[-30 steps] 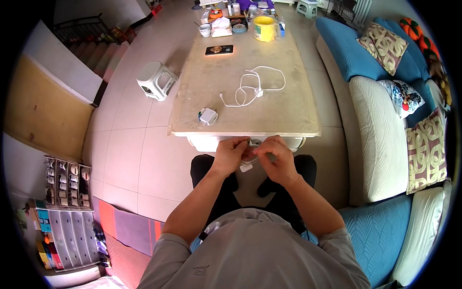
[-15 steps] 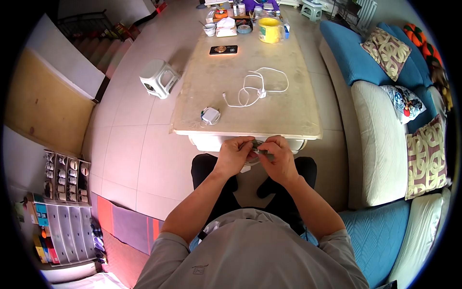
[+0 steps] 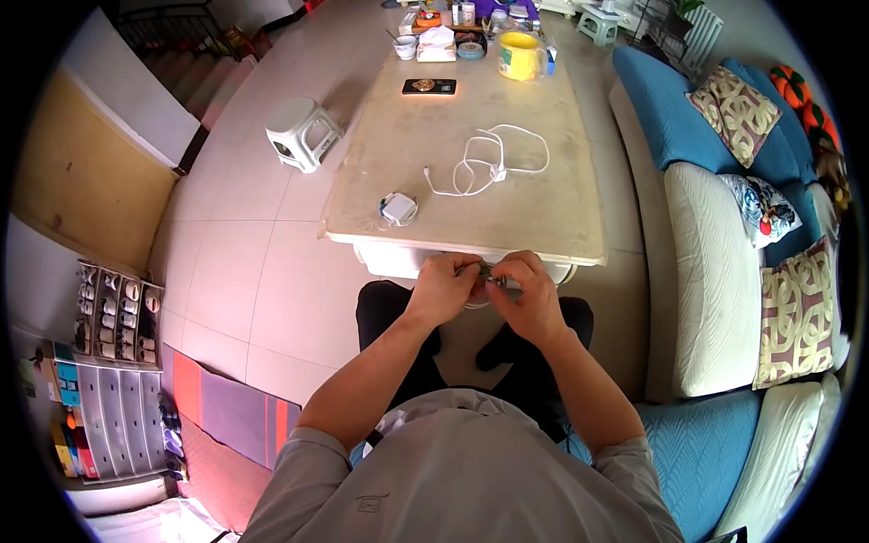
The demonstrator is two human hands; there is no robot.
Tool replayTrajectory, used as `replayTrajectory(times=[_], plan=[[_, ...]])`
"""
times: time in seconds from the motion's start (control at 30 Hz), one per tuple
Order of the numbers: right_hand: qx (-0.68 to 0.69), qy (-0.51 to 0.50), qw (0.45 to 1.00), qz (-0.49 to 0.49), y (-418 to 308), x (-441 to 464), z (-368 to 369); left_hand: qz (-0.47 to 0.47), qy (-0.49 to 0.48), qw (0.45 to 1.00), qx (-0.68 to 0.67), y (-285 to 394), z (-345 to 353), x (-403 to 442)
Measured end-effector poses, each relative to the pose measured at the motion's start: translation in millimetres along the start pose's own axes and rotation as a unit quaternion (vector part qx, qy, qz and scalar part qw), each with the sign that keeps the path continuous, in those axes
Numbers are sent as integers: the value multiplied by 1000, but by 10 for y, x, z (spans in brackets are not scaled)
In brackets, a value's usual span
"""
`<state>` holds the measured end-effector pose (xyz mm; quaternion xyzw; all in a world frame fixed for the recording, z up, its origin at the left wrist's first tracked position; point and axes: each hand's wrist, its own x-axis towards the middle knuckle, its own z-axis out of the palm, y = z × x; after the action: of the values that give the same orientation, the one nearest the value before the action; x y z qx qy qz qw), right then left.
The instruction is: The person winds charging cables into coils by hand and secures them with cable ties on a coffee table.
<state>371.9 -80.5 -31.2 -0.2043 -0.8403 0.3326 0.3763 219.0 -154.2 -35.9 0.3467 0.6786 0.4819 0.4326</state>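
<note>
We've got a coiled cable [image 3: 477,306] at the table's [image 3: 362,163] near edge, between both hands, mostly hidden by fingers. Left hand [image 3: 444,289] pinches it, thumb to fingertips; right hand [image 3: 527,294] pinches it from the other side, fingertips close to the left's. We can't tell which part each grips. On the tabletop we see a charger [image 3: 398,209] near left, a loose cable [image 3: 498,173] right of it, phone [image 3: 429,87] farther back.

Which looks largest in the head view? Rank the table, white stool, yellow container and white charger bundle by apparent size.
1. Table
2. White stool
3. Yellow container
4. White charger bundle

The container sits farther off; real sizes may differ.
</note>
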Motion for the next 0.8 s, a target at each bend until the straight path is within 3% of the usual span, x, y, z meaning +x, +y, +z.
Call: replayTrajectory(times=[0.2,0.4,0.5,0.57,0.63,0.8], plan=[[3,13,1000,-8,97,-6,34,-13,5,1000,0,20,-23,-23],[113,26,983,140,132,-75,22,-36,10,999,-28,-36,-43,2],[301,132,920,212,409,-82,14,-46,32,997,-56,-52,-86,-32],[311,181,887,288,640,-39,-189,-8,27,1000,-7,-156,-107,34],[304,218,857,353,925,-71,-298,-35,30,998,-30,-135,-121,-13],[232,201,847,434,1505,-198,-449,-34,39,998,-28,-326,-155,-21]])
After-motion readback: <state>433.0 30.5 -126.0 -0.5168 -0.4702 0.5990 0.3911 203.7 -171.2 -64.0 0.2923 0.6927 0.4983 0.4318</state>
